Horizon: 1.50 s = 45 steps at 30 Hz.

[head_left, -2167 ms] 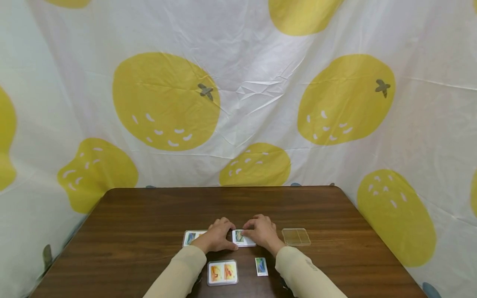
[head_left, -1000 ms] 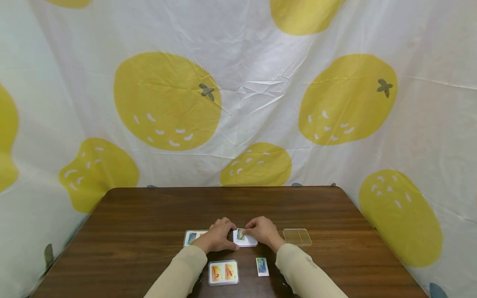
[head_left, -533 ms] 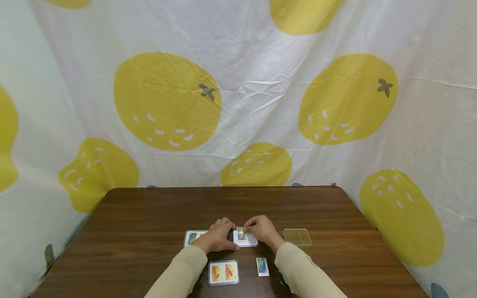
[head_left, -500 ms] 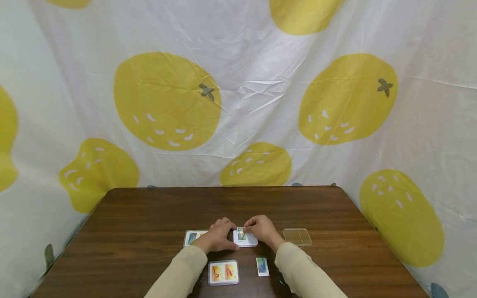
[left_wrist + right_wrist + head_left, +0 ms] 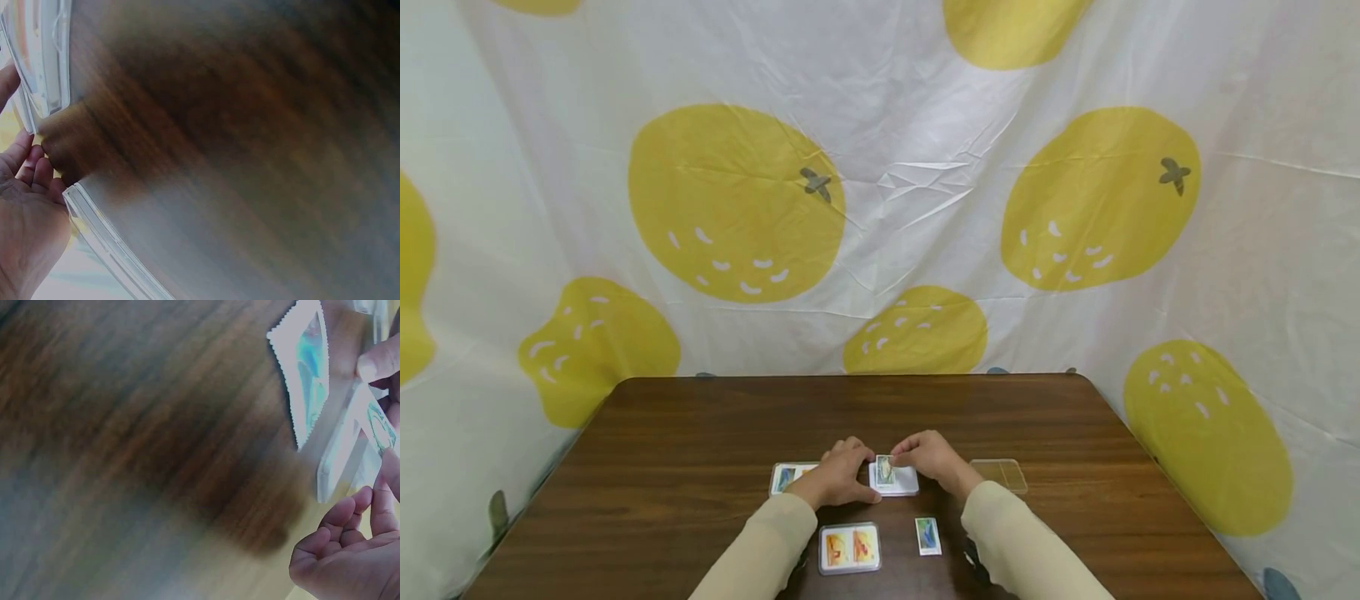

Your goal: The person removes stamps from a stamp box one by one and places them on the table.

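Note:
My left hand (image 5: 838,475) grips the left side of a clear plastic case with a white inside (image 5: 907,482), thumb at the near corner and forefinger at the far one. The case's clear edge (image 5: 53,69) also shows in the left wrist view. Over the case's left half, my right hand (image 5: 934,458) pinches a greenish stamp (image 5: 885,469) by its right edge. In the right wrist view, that stamp (image 5: 378,428) stands tilted above the case (image 5: 337,456), between thumb and forefinger. Its lower end is close to my left thumb; whether they touch I cannot tell.
A loose blue-green stamp (image 5: 927,536) with perforated edges lies on the brown table (image 5: 715,425). In front stands a case with two orange stamps (image 5: 850,563). Another stamp case (image 5: 783,481) is partly behind my left hand. A clear divided lid (image 5: 1000,472) lies right.
My right hand has shifted slightly away from me, and the pinched stamp has moved up and right over the case, now standing more upright. The left hand has stayed in place.

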{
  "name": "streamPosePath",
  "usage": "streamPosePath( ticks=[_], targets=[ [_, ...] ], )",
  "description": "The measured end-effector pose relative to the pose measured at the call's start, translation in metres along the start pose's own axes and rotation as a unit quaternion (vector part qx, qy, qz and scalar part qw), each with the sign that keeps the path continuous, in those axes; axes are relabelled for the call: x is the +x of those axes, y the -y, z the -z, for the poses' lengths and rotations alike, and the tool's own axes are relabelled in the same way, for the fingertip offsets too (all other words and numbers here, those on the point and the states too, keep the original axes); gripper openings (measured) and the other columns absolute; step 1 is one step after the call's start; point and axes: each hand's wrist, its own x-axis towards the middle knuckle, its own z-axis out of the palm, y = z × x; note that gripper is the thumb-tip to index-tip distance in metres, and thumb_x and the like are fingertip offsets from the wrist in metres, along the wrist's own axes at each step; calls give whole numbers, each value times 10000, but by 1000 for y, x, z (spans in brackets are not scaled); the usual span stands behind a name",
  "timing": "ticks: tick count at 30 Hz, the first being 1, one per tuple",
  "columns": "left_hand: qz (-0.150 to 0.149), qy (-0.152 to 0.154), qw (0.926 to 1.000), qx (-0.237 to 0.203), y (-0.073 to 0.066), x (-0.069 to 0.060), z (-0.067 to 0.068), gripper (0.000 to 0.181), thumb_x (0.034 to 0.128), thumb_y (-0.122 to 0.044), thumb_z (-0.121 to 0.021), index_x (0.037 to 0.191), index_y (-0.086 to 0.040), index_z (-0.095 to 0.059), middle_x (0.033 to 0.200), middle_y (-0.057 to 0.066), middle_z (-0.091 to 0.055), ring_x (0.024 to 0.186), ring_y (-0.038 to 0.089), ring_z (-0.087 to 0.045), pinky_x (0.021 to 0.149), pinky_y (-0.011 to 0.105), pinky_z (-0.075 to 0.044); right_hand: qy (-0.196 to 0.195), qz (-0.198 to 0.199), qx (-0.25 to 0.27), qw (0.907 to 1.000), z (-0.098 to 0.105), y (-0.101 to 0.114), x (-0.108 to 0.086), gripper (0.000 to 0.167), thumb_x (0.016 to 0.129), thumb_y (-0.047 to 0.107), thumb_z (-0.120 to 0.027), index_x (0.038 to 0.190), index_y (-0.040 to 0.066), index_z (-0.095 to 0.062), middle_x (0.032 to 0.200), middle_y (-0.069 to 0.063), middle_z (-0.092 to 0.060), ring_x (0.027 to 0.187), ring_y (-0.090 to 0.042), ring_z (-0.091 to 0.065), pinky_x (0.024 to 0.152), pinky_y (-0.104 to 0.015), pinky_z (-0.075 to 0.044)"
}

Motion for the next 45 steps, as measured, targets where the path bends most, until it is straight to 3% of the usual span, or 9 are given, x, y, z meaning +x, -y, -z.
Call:
streamPosePath(
  ticks=[11,21,31,45],
  targets=[
    [22,12,10000,16,-1,-1,0,582,783,-351,-838,1232,-54,-615,1219,77,-508,1147,298,-454,982,495,-355,314,-174,171,9992,10,1,-4,157,824,191,-790,905,61,-761,1008,-22,-681,952,-212,-565,901,-457,-420],
    [-18,-5,10000,14,-2,-1,1,576,783,-348,-840,1231,-62,-616,1225,76,-512,1156,298,-458,985,497,-356,605,-421,168,9971,20,2,-10,187,842,238,-772,950,86,-759,917,-3,-655,872,-210,-549,762,-405,-404],
    [-102,-82,9999,79,-1,-2,1,568,768,-334,-849,1193,-39,-614,1197,89,-514,1133,311,-466,960,500,-368,746,-644,115,9951,25,3,-24,167,850,222,-771,955,92,-756,897,-15,-636,879,-203,-528,762,-396,-392],
    [-33,-43,9999,110,-2,-2,1,581,768,-345,-850,1204,-39,-617,1217,100,-516,1156,319,-466,976,506,-365,1191,-447,146,9918,19,-4,-45,165,825,160,-768,937,42,-741,775,26,-597,796,-167,-513,668,-343,-347]
  ],
)
